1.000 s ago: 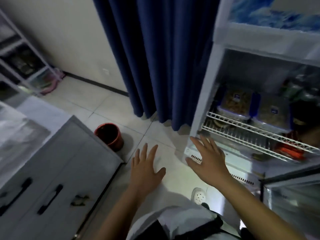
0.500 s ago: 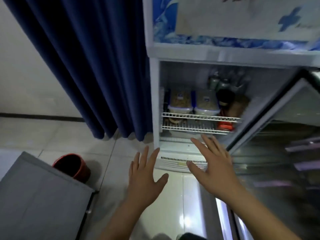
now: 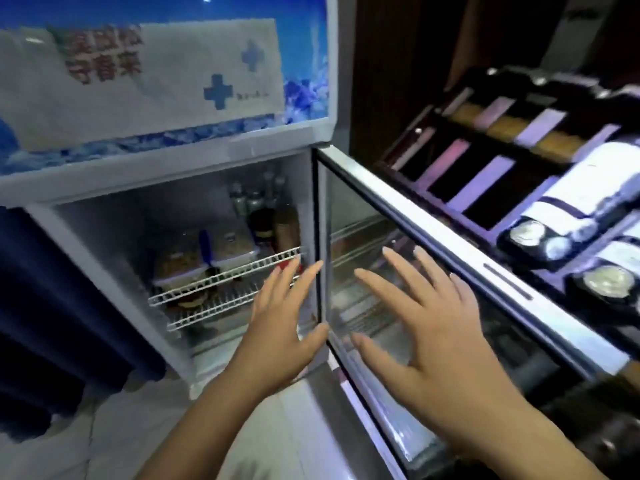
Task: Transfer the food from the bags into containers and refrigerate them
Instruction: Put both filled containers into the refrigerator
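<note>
The fridge [image 3: 166, 174] stands open, its glass door [image 3: 433, 258] swung out toward the near right, and two lidded containers [image 3: 207, 261] of food sit side by side on the upper wire shelf [image 3: 225, 275], left of some bottles at the back. Both hands are released and hold nothing: the left hand [image 3: 280, 327] hovers with fingers spread before the door's hinge edge, the right hand [image 3: 433, 337] spread in front of the glass (whether it touches the pane I cannot tell). By my reading the refrigerating step is closing out; next the door needs a push shut, palm on the frame rather than the glass
</note>
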